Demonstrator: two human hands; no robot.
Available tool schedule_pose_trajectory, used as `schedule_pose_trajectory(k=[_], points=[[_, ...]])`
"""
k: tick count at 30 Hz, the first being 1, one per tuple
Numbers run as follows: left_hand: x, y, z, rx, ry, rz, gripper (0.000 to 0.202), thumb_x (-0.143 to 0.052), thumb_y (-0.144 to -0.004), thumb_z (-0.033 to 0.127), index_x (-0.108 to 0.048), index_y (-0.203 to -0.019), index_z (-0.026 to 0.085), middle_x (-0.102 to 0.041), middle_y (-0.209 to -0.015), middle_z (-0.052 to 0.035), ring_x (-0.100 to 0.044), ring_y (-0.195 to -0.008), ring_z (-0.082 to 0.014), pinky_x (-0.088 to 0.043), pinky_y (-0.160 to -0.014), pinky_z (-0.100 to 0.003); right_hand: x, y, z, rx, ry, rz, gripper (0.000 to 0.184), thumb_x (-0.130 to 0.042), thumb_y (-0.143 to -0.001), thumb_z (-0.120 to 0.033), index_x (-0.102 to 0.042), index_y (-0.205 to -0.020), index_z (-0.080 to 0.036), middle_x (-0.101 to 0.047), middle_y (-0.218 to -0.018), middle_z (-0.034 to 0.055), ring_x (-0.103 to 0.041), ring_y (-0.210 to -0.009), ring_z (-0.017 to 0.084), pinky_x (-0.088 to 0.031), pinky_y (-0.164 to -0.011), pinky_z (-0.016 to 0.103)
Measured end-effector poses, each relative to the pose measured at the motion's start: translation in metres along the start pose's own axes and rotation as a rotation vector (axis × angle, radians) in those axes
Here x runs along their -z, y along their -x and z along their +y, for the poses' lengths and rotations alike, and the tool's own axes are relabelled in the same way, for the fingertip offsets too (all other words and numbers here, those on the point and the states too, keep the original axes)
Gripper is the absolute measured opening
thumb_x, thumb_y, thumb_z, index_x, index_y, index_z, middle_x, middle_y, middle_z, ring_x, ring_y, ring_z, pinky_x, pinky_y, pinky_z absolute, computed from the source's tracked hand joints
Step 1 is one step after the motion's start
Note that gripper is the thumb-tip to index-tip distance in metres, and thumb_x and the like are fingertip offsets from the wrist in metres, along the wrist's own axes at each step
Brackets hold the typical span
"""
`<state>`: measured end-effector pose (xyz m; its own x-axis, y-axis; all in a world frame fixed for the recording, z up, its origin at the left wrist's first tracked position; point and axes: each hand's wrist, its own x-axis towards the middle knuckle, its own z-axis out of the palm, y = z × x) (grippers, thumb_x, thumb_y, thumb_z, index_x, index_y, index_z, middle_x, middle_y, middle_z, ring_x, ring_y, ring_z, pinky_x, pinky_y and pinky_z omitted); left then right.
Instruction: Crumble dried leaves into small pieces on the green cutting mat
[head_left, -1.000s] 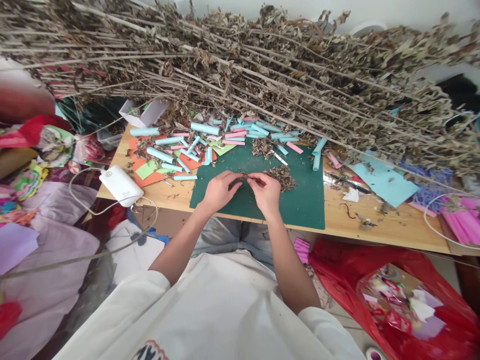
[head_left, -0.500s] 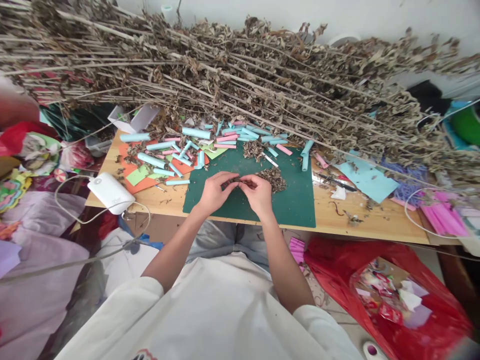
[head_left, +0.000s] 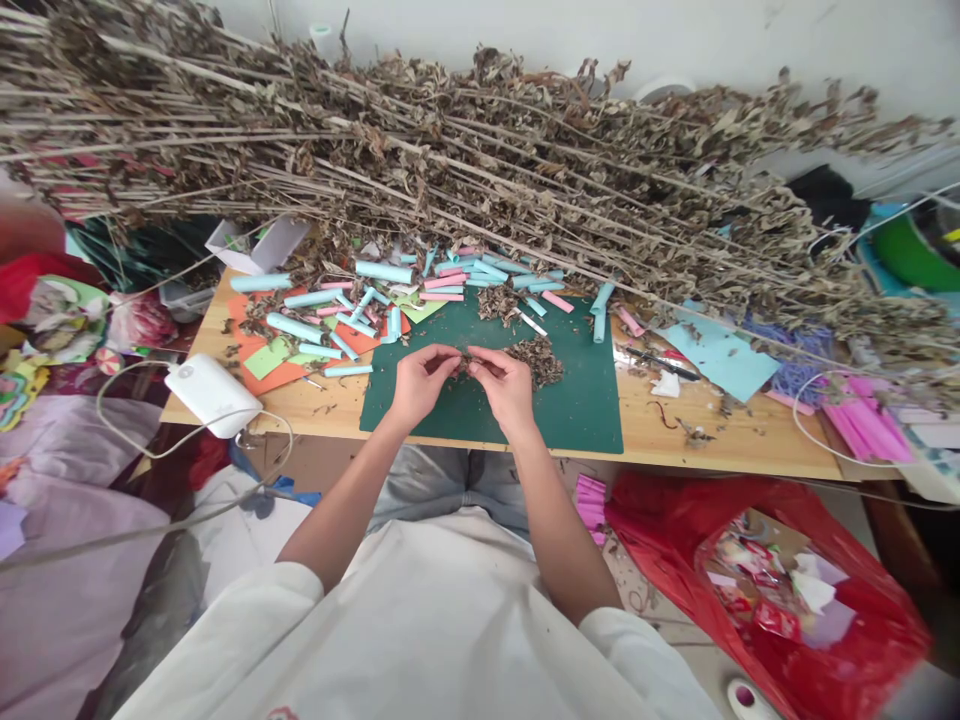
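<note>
My left hand (head_left: 422, 384) and my right hand (head_left: 508, 388) meet above the green cutting mat (head_left: 577, 405), fingers pinched together. Between their fingertips is a bit of dried leaves (head_left: 466, 362), partly hidden by the fingers. Just behind my right hand lies a heap of crumbled dried leaves (head_left: 541, 360). A smaller leaf clump (head_left: 496, 303) sits farther back on the mat, with a thin white stick (head_left: 531, 321) beside it. Rolled blue paper tubes (head_left: 384, 271) and pink paper tubes (head_left: 556, 301) are scattered behind and to the left.
Long dried plant stalks (head_left: 450, 150) span the back of the wooden table (head_left: 720, 440). A white power bank (head_left: 214, 393) with a cable sits at the left edge. Blue paper (head_left: 720, 350) lies right of the mat. A red plastic bag (head_left: 660, 530) of scraps stands below right.
The fingertips have parted slightly, and more of the dried leaves shows between them. The whole view has shifted a little.
</note>
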<state>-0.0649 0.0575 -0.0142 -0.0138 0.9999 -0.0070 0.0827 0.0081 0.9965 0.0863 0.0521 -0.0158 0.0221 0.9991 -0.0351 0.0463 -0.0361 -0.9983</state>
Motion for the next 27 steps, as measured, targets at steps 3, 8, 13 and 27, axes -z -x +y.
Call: schedule_pose_trajectory(k=[3,8,13,27], points=[[0.0,0.0,0.002,0.024,0.05,0.015,0.024,-0.071,-0.076,0.036,-0.07,-0.088,0.015,-0.072,-0.08,-0.0042,-0.067,-0.069,-0.0153,-0.056,-0.069,-0.028,-0.003,0.0,-0.002,-0.028,-0.07,0.07,0.03,-0.071,-0.071,-0.033,-0.07,-0.097,-0.019,-0.071,-0.084,0.0038,-0.068,-0.08,0.018,-0.057,-0.077,0.031],[0.0,-0.001,0.002,0.061,0.108,0.028,0.027,-0.074,-0.074,0.037,-0.069,-0.087,0.014,-0.071,-0.08,-0.0049,-0.067,-0.068,-0.0147,-0.057,-0.069,-0.029,-0.003,0.0,-0.006,-0.036,-0.084,0.062,0.022,-0.073,-0.069,-0.035,-0.072,-0.082,-0.018,-0.072,-0.083,0.005,-0.068,-0.077,0.018,-0.057,-0.074,0.031],[-0.002,-0.001,0.001,0.063,0.106,0.031,0.03,-0.074,-0.073,0.04,-0.07,-0.088,0.014,-0.072,-0.08,-0.0049,-0.067,-0.07,-0.0151,-0.057,-0.07,-0.029,-0.004,0.001,-0.005,0.031,-0.024,0.034,0.019,-0.068,-0.074,-0.034,-0.074,-0.085,-0.02,-0.072,-0.094,0.0056,-0.068,-0.086,0.019,-0.057,-0.079,0.032],[0.002,0.004,-0.001,0.006,0.079,-0.001,0.028,-0.078,-0.07,0.038,-0.077,-0.089,0.018,-0.074,-0.096,-0.0082,-0.069,-0.083,-0.0189,-0.057,-0.077,-0.032,-0.01,0.007,-0.011,0.035,0.056,0.077,0.019,-0.067,-0.076,-0.033,-0.074,-0.089,-0.02,-0.076,-0.089,0.0053,-0.071,-0.08,0.02,-0.059,-0.079,0.033]])
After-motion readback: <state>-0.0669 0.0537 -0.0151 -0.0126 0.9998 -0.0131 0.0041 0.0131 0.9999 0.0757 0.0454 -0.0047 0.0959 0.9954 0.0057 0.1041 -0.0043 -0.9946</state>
